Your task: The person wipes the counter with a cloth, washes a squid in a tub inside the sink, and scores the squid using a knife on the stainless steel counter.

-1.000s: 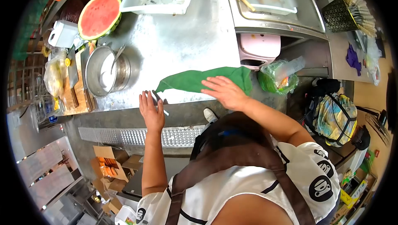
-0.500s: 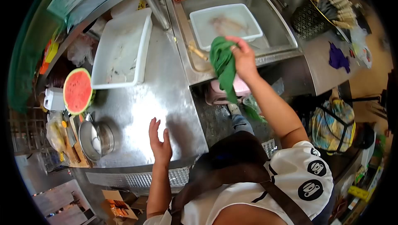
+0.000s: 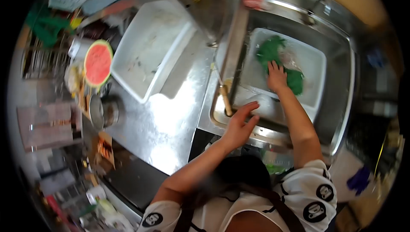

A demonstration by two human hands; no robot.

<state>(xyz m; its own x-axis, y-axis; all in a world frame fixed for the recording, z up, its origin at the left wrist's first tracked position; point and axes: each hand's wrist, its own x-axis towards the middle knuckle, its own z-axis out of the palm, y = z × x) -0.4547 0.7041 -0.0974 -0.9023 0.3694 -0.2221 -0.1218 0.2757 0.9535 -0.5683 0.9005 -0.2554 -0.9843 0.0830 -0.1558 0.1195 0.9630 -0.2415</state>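
Note:
The green cloth [image 3: 294, 80] lies spread in the white tub [image 3: 321, 67] inside the metal sink [image 3: 341, 99]. On top of it rests my right hand [image 3: 277, 77], its fingers apart and pressed to the cloth. A pale, blurred item [image 3: 289, 57] sits beside the cloth in the tub. My left hand [image 3: 241, 125] hovers over the sink's front left edge with fingers apart and nothing in it. Just left of that hand is a wooden-handled tool [image 3: 226, 100] on the sink rim.
Left of the sink, a large white tray [image 3: 147, 48] stands on the metal counter [image 3: 171, 116]. A halved watermelon [image 3: 98, 63] and a metal pot [image 3: 103, 111] are at the far left. A purple cloth [image 3: 358, 180] lies at lower right.
The green cloth has gone from the counter into the tub in the sink, carried by my right hand, which now lies flat on it. My left hand has moved right, to the sink edge.

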